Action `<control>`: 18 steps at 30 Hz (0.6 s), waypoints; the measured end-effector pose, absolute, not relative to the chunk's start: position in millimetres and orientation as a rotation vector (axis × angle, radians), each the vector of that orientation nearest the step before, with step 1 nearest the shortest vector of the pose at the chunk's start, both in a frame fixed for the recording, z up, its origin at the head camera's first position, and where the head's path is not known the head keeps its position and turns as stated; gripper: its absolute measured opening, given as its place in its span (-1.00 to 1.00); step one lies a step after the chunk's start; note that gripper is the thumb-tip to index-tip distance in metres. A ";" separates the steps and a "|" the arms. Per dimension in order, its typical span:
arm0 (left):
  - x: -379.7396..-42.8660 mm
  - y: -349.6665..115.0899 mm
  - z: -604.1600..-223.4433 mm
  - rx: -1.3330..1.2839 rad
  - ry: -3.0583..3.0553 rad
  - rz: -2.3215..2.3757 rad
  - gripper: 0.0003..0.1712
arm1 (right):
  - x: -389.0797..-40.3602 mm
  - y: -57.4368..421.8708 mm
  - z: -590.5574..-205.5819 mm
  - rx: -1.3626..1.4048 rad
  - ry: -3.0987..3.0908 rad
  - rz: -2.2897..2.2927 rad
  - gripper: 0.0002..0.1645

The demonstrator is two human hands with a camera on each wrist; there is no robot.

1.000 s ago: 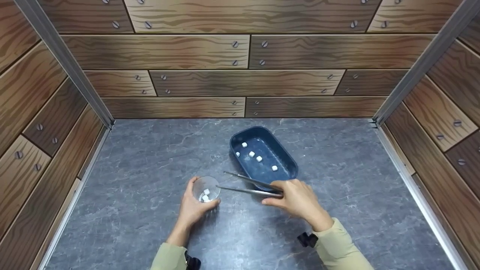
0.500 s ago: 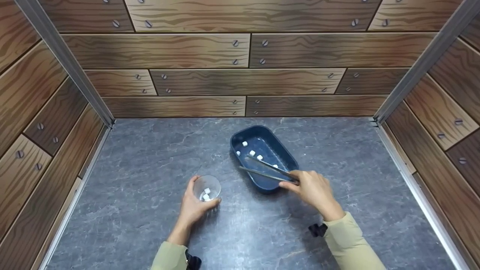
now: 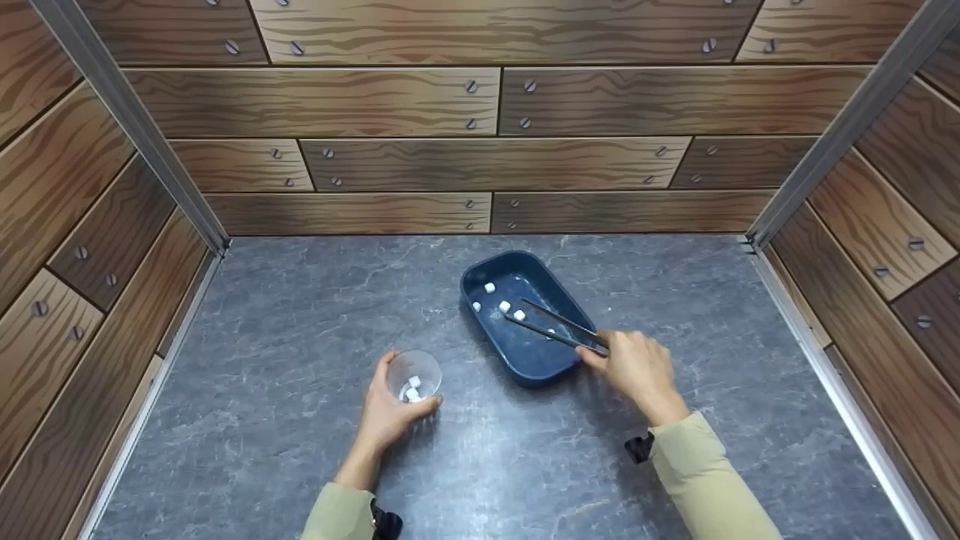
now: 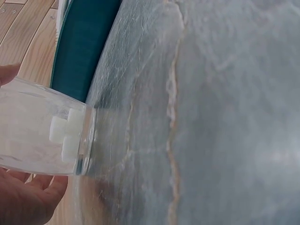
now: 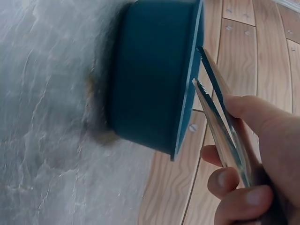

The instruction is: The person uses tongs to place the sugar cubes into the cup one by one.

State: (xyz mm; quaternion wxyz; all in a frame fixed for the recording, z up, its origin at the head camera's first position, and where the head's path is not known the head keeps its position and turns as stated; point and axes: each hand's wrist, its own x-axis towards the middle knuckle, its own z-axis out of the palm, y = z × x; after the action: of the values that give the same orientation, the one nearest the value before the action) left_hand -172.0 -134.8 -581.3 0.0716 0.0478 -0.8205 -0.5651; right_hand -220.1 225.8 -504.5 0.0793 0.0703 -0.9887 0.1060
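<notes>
In the head view my left hand [image 3: 386,414] holds a clear cup [image 3: 421,366] by its sides. Inside the cup lie 3 small white cubes, seen as one cluster of cubes [image 4: 70,133] near its base in the left wrist view. My right hand [image 3: 639,373] grips metal tweezers [image 3: 534,326], their serrated tips spread apart with nothing between them. Those tips reach over the dark blue tray [image 3: 534,369], close to a white cube [image 3: 520,315]. Several cubes lie scattered in the tray; one is partly covered by the tweezers.
A grey marbled tabletop [image 3: 300,330] lies under everything. Wood-patterned panels [image 3: 397,165] close off the back and both sides, with metal strips [image 3: 832,397] along the side edges. The tray stands to the right of the cup and farther back.
My right hand has moved right and away from me, bringing the tweezers from beside the cup to over the tray. The left hand and cup have stayed in place.
</notes>
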 end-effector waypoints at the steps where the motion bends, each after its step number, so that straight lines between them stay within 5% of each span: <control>1: -172.2 -134.7 -581.3 0.145 -2.466 -1.700 0.16 | -221.3 226.4 -505.5 0.203 -2.967 0.307 -0.44; 18: -172.4 -134.1 -581.4 0.165 -2.477 -1.683 0.17 | -232.3 223.5 -511.5 0.199 -3.013 0.206 -0.54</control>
State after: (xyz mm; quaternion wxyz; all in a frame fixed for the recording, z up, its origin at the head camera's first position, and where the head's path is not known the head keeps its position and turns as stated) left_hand -172.4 -134.1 -581.4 0.0709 0.0550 -0.8238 -0.5598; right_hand -232.3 223.5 -511.5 0.0576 0.0656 -0.9939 0.0679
